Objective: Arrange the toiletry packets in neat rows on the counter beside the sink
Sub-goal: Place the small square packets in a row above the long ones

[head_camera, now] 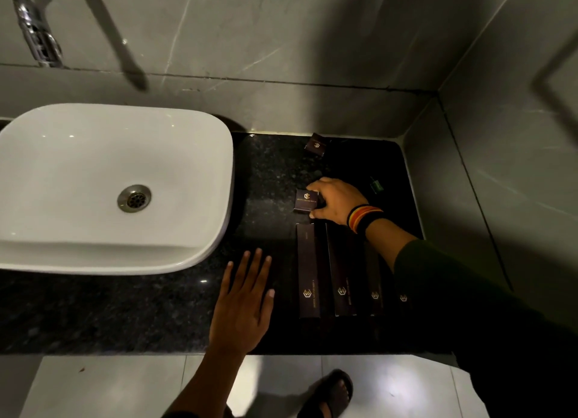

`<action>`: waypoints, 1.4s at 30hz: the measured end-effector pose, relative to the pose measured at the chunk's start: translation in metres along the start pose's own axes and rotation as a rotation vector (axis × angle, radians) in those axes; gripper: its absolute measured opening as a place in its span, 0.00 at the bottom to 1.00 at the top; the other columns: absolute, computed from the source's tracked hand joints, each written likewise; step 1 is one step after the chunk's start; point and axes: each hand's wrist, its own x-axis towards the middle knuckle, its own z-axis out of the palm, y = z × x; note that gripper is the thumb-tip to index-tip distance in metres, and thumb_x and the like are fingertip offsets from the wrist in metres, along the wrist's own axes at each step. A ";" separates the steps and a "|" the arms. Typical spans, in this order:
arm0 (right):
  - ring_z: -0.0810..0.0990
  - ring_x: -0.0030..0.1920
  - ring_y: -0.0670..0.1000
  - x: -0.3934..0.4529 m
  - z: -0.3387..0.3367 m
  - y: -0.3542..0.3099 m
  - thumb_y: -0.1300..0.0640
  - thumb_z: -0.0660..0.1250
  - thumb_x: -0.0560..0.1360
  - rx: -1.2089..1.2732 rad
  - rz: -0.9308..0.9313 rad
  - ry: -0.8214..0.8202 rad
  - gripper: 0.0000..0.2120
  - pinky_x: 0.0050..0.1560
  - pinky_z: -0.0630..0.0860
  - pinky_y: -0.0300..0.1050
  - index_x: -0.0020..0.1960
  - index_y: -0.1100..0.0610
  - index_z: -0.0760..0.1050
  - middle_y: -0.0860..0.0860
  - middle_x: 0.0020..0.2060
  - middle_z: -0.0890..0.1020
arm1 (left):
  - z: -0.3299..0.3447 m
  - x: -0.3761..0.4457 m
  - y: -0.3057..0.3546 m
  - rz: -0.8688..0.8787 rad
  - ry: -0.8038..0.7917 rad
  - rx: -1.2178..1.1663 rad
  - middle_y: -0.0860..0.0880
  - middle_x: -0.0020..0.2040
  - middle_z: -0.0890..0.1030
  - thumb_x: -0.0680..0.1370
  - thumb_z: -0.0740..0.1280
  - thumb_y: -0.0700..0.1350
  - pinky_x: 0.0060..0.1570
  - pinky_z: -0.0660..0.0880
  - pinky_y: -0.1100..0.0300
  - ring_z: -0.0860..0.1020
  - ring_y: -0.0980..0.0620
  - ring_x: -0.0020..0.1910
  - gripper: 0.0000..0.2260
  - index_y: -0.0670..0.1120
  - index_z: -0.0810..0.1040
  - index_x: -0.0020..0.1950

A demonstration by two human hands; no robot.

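Right hand (336, 203) pinches a small box (306, 200) just behind four long boxes (308, 270) (side by side). Left hand (244, 302) lies flat, fingers spread, on bare counter (272, 173) near the sink (200, 155).

Packets (341, 269) on counter (125, 317), right of sink (93, 180)

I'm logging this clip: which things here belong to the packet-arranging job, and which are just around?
Job: long packets in a row; small packet at right hand; small packet by the wall; counter.
Around: sink, tap, green item.
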 end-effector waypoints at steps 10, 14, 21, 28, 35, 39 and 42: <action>0.78 0.61 0.52 0.007 -0.011 0.014 0.39 0.76 0.65 0.135 -0.037 -0.049 0.37 0.58 0.77 0.49 0.70 0.49 0.72 0.49 0.63 0.77 | -0.001 0.001 0.000 -0.019 -0.036 -0.005 0.48 0.89 0.57 0.87 0.53 0.54 0.84 0.55 0.38 0.52 0.47 0.89 0.28 0.48 0.58 0.88; 0.79 0.57 0.51 0.036 -0.026 0.025 0.36 0.71 0.69 0.226 0.075 0.165 0.29 0.57 0.77 0.49 0.65 0.49 0.76 0.49 0.61 0.78 | -0.001 0.000 0.000 -0.016 -0.047 0.011 0.48 0.89 0.56 0.87 0.52 0.55 0.84 0.53 0.40 0.52 0.48 0.89 0.28 0.49 0.56 0.88; 0.71 0.68 0.62 0.106 -0.040 0.032 0.53 0.75 0.71 0.032 0.129 0.132 0.30 0.68 0.71 0.56 0.71 0.53 0.69 0.57 0.70 0.73 | 0.000 0.000 -0.001 -0.001 -0.045 0.027 0.48 0.89 0.56 0.88 0.51 0.54 0.84 0.54 0.39 0.52 0.47 0.89 0.29 0.48 0.55 0.88; 0.79 0.60 0.60 0.099 -0.034 0.030 0.52 0.78 0.68 0.057 0.221 0.229 0.26 0.59 0.76 0.51 0.62 0.56 0.75 0.57 0.59 0.81 | -0.001 0.000 -0.002 -0.002 -0.035 0.017 0.49 0.89 0.56 0.87 0.52 0.55 0.83 0.54 0.40 0.53 0.47 0.89 0.29 0.49 0.55 0.88; 0.77 0.64 0.61 0.027 -0.017 0.039 0.51 0.79 0.64 0.219 0.267 0.141 0.44 0.64 0.75 0.57 0.75 0.53 0.63 0.58 0.64 0.79 | -0.001 0.001 0.000 -0.013 -0.014 -0.027 0.48 0.88 0.59 0.87 0.54 0.54 0.84 0.54 0.39 0.54 0.47 0.88 0.28 0.49 0.59 0.87; 0.79 0.62 0.60 -0.003 -0.011 0.040 0.40 0.77 0.65 0.157 0.343 0.130 0.42 0.61 0.77 0.56 0.72 0.55 0.68 0.57 0.63 0.79 | 0.001 0.001 0.000 -0.007 -0.005 -0.034 0.48 0.88 0.59 0.87 0.54 0.54 0.84 0.56 0.38 0.54 0.47 0.88 0.28 0.48 0.60 0.87; 0.83 0.49 0.60 -0.013 -0.014 0.034 0.24 0.59 0.68 0.024 0.442 0.138 0.38 0.50 0.81 0.55 0.56 0.56 0.78 0.56 0.49 0.84 | 0.001 0.002 0.000 -0.006 -0.005 -0.038 0.48 0.89 0.58 0.87 0.53 0.54 0.84 0.55 0.38 0.53 0.47 0.88 0.28 0.48 0.60 0.87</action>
